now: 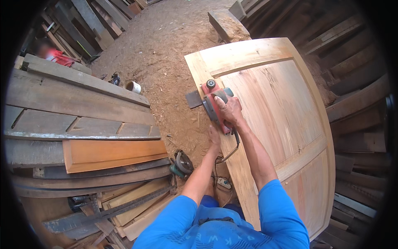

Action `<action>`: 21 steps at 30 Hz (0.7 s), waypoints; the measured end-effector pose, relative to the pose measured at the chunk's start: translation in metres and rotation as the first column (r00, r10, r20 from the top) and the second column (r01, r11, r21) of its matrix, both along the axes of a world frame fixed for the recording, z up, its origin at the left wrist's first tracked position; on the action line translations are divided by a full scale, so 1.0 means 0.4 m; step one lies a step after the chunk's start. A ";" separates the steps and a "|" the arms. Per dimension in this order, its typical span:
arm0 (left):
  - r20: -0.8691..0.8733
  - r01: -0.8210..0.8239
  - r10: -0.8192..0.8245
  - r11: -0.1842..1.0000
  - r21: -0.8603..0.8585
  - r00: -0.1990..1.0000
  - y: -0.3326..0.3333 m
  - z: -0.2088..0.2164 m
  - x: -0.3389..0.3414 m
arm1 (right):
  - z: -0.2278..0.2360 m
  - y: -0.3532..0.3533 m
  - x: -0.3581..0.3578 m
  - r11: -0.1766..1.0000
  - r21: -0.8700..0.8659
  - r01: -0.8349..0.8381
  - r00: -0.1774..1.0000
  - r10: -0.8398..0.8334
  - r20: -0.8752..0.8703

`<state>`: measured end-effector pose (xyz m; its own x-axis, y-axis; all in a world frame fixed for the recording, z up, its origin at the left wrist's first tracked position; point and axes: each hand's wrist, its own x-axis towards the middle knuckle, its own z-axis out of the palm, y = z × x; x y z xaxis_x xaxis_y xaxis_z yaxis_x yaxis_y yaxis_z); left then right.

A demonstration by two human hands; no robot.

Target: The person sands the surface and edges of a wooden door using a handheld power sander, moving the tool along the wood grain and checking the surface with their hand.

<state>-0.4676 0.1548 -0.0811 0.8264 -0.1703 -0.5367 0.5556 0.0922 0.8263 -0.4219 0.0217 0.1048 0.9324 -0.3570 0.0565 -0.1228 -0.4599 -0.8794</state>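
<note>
A red and black electric hand planer point(214, 108) sits on the left stile of a pale wooden panel door point(265, 108). My right hand point(230, 110) is closed round the planer's top handle. Just behind the planer, my left hand point(214, 136) lies along the door's left edge, its fingers stretched forward and partly hidden. A black power cord point(237, 145) runs from the back of the planer down between my arms. Under the door, a piece of dark timber point(193, 99) sticks out to the left, next to the planer.
Stacked boards point(83, 99) fill the left, with an orange-brown panel point(116, 154) on them. A circular saw point(182, 164) and a power strip point(224, 183) lie on the dusty floor. A white pot point(133, 86) stands farther off. More planks point(356, 87) line the right. A person in red point(60, 57) is at far left.
</note>
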 end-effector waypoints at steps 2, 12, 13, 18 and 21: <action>0.211 0.065 -0.188 0.873 0.484 0.959 -0.051 0.021 -0.054 | -0.021 -0.042 0.026 1.000 -0.018 0.006 0.999 -0.006 -0.042; 0.144 0.157 -0.298 0.788 0.596 0.944 -0.065 0.050 -0.056 | -0.029 -0.104 0.248 1.000 -0.009 0.008 0.999 -0.009 -0.035; 0.163 0.145 -0.283 0.811 0.567 0.945 -0.064 0.049 -0.059 | -0.025 -0.105 0.268 0.999 -0.039 0.010 1.000 -0.010 -0.011; 0.162 0.153 -0.276 0.835 0.528 0.948 -0.057 0.043 -0.066 | 0.000 -0.118 0.387 0.998 0.021 0.065 0.994 -0.063 -0.090; 0.195 0.114 -0.243 0.853 0.509 0.950 -0.058 0.044 -0.070 | 0.009 -0.136 0.468 0.999 0.030 0.044 0.994 -0.041 -0.099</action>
